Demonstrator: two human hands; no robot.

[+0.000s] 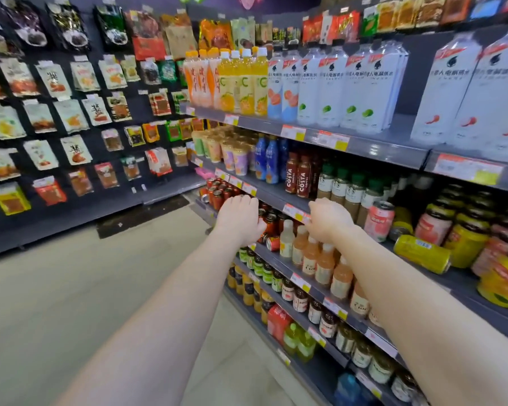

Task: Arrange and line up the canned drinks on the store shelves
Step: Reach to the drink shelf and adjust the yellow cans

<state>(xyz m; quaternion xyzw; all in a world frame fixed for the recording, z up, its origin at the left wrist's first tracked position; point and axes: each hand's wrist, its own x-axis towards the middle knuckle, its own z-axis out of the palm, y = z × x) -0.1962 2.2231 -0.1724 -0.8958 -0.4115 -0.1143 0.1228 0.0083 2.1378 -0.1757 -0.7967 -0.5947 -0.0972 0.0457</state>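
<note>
Both arms reach to the third shelf (279, 254). The left hand (241, 219) curls among the red cans (272, 227); whether it grips one, I cannot tell. The right hand (329, 219) hangs knuckles-up over small bottles (308, 253), fingers hidden. Further right, a yellow can (421, 253) lies on its side near a pink can (379, 221).

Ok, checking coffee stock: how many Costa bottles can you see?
2: left Costa bottle beside the blue bottles, right Costa bottle next to it, toward the green-capped bottles. More may hide behind.
</note>
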